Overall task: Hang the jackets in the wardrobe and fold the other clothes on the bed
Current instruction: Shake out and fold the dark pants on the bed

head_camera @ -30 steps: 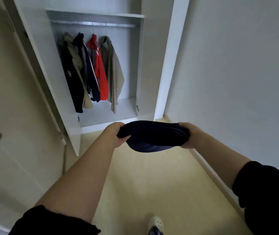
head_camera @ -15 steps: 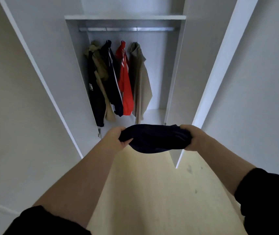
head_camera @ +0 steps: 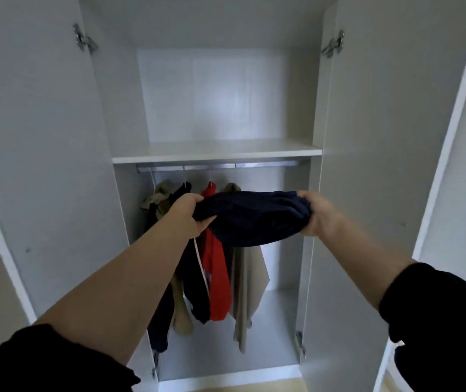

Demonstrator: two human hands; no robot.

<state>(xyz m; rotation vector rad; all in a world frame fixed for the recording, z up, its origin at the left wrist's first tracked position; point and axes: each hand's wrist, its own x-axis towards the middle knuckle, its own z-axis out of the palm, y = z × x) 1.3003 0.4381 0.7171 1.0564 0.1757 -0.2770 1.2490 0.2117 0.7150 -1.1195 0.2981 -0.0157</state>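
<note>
Folded navy garment [head_camera: 250,219], soft, light and prone to sagging, gripped at opposite ends by left hand [head_camera: 189,215] and right hand [head_camera: 318,215] below the wardrobe shelf's [head_camera: 216,154] front edge.

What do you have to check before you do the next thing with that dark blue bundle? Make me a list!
1. Firm hold: the left hand and right hand each grip one end of the navy bundle. Ok.
2. Way in: the left door and right door stand wide open. Ok.
3. Room on the shelf: the part that shows has nothing on it. Ok.
4. Bundle neatly folded: it is dark and bunched. Cannot tell.
5. Jackets hang from the rail below the shelf. Ok.
6. Bundle free of the jackets behind it: cannot tell.
</note>
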